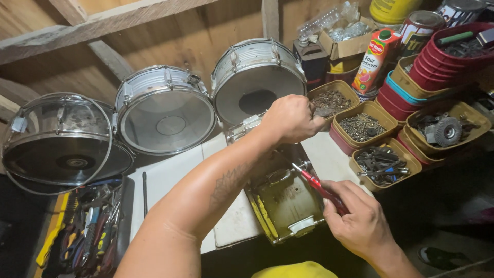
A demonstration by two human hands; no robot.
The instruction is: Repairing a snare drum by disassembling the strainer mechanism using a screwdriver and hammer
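From the head camera I see my left hand (291, 119) reaching forward across the bench, fingers curled closed over the near edge of a tan tub of small rusty hardware (332, 101); what it pinches inside the fist, if anything, I cannot tell. My right hand (358, 219) is closed around the red handles of a pair of pliers (315, 184), whose tips point up and left and meet a small metal fitting on the top edge of a greasy olive metal box (284, 198). That box lies tilted on a white board (170, 177) directly below my forearms, with a white plastic catch at its near end. Right of the box sit further tubs: one of dark screws (363, 126), one of keys and small steel parts (381, 164), and one holding a wire wheel (446, 131), all just beside one another. Behind them stands a stack of red tubs (453, 64), a juice carton (375, 59) and a cardboard box of clear plastic parts (343, 36). Three silver snare drums (163, 109) lean on their sides against the wooden wall at the back. At far left a tray of mixed hand tools (85, 226) lies on the bench, well apart from both hands. A thin dark rod (144, 193) lies on the white board.
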